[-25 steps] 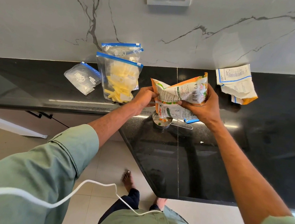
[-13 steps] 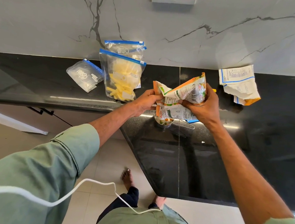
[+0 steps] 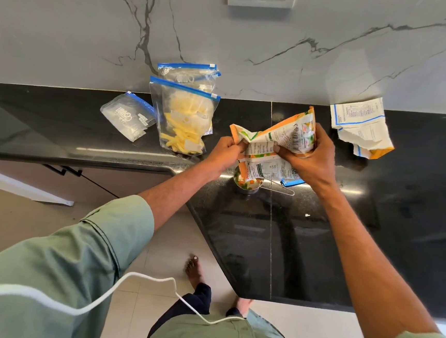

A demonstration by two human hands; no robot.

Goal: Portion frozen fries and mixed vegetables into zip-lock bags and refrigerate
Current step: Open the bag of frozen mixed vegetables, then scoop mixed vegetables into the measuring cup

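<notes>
Gripping packet (image 3: 272,143), above cup (image 3: 247,185) (near counter edge (image 3: 199,211))

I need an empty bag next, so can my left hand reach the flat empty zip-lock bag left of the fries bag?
Probably yes, once it lets go: the left hand grips the vegetable packet, but the empty zip-lock bag lies uncovered on the counter with nothing between.

No wording can be read for certain. The zip-lock bags (image 3: 183,111) near the desk's (image 3: 59,116) back edge carry a white logo (image 3: 185,79), upside-down and illegible. The vegetable packet (image 3: 281,140) shows a barcode (image 3: 296,139) and tiny print. The torn packet (image 3: 360,124) at the back right bears a blue-framed table, too small to read.
</notes>
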